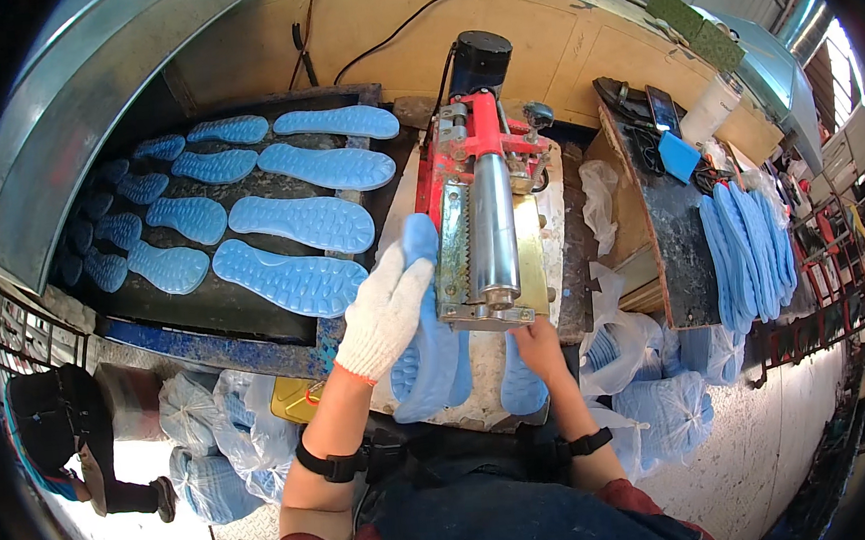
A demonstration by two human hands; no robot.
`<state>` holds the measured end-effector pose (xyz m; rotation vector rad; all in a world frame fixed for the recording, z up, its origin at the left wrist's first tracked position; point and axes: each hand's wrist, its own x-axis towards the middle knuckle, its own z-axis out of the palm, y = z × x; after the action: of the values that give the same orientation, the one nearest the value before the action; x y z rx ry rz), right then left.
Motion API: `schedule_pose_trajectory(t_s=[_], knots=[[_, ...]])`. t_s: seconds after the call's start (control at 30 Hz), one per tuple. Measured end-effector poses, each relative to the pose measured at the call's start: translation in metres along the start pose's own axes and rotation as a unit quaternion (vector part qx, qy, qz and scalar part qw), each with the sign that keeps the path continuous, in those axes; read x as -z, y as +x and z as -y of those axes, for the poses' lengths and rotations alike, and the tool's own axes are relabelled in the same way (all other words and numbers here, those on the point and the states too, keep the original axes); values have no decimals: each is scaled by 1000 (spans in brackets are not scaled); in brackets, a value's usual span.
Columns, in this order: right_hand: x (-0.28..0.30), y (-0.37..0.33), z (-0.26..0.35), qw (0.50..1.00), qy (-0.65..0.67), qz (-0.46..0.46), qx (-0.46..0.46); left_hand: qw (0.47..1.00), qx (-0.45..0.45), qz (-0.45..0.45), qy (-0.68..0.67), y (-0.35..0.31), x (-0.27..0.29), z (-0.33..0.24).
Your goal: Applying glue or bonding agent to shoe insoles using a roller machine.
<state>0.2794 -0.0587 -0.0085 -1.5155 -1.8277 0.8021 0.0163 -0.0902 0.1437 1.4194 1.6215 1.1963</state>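
In a white knitted glove, my left hand [383,312] grips a blue shoe insole [432,372], bent upright along the left side of a red roller machine [482,156]. More blue insoles lie partly hidden beneath it. My bare right hand [540,349] is at the front right of the machine, its fingers closed at the upper end of another blue insole [522,382]. Its fingertips are partly hidden by the machine's front edge. Between the two hands, a shiny steel roller [495,230] runs lengthwise beside a toothed metal plate [452,238].
To the left, a dark conveyor bed [255,312] carries rows of blue insoles [301,224]. A side table [683,272] at right holds stacked insoles [747,253], a phone [662,108] and a white bottle [717,108]. Plastic bags of insoles [668,414] lie below.
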Motion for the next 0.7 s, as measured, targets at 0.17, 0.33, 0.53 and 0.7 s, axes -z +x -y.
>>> schedule_pose_trajectory(t_s=[0.17, 0.33, 0.53, 0.7], knots=[[-17, -9, -9, 993, -56, -74, 79, 940, -247, 117, 202, 10, 23, -29], [-20, -8, -9, 987, -88, -94, 96, 977, 8, 184, 112, 29, 12, -42], [-21, -7, -9, 986, -94, -83, 108, 986, 19, 110, 127, 34, -7, -36], [-18, -8, -9, 983, -86, -92, 130, 997, 20, 37, 69, 30, -15, -16]])
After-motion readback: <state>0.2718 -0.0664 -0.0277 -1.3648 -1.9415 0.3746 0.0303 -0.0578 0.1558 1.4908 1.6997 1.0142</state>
